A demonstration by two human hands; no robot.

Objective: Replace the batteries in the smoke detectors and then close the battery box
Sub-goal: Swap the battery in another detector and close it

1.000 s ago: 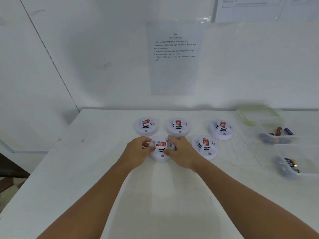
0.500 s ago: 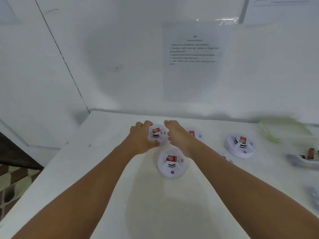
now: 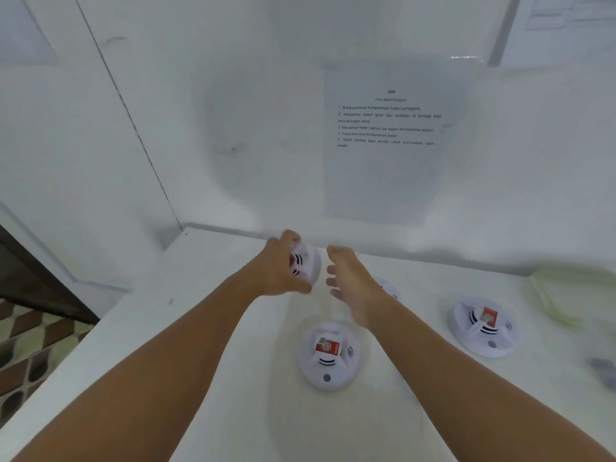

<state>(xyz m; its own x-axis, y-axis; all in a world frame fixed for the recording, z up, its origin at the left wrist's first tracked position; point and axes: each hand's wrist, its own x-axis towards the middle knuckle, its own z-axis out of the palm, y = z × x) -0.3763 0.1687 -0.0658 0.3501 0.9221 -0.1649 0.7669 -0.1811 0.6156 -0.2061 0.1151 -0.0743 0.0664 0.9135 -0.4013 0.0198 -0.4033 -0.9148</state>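
Note:
My left hand (image 3: 278,270) grips a round white smoke detector (image 3: 308,265) at the back of the white table and holds it tilted on edge, off the surface. My right hand (image 3: 350,281) hovers just right of it with relaxed fingers, holding nothing. A second detector (image 3: 328,355) with a red label lies flat near the middle, below my hands. A third detector (image 3: 483,326) lies to the right. Another detector (image 3: 388,288) peeks out behind my right wrist.
A pale green lid (image 3: 566,295) lies at the far right edge, blurred. A grey blurred object (image 3: 603,370) sits at the right border. The white wall with a printed instruction sheet (image 3: 386,128) stands right behind the table. The table's left edge (image 3: 110,315) drops to a tiled floor.
My hands left the middle detector and reached to the back-left one. The left hand has now lifted and tilted it; the right hand let go and opened. The camera turned left.

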